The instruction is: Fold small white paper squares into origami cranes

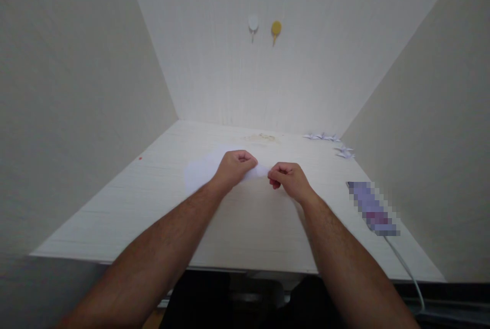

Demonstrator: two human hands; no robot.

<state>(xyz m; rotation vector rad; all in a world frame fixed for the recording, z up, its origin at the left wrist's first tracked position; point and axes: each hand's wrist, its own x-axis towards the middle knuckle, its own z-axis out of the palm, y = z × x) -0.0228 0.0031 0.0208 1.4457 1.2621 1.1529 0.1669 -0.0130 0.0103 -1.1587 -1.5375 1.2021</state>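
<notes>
A white sheet of paper (201, 169) lies on the white desk (115, 201), near its middle. My left hand (234, 165) is curled closed on the paper's right part. My right hand (289, 180) is also curled, its fingertips pinching the paper's right end (261, 170). The two hands sit close together, a few centimetres apart, with the paper spanning the gap.
Several small folded paper shapes (323, 137) lie at the desk's far right, two more (345, 151) nearer. A blurred-out flat object (373, 208) with a white cable (406, 265) lies at the right edge. Two round hooks (253, 23) (276, 27) are on the back wall. Walls close in left and right.
</notes>
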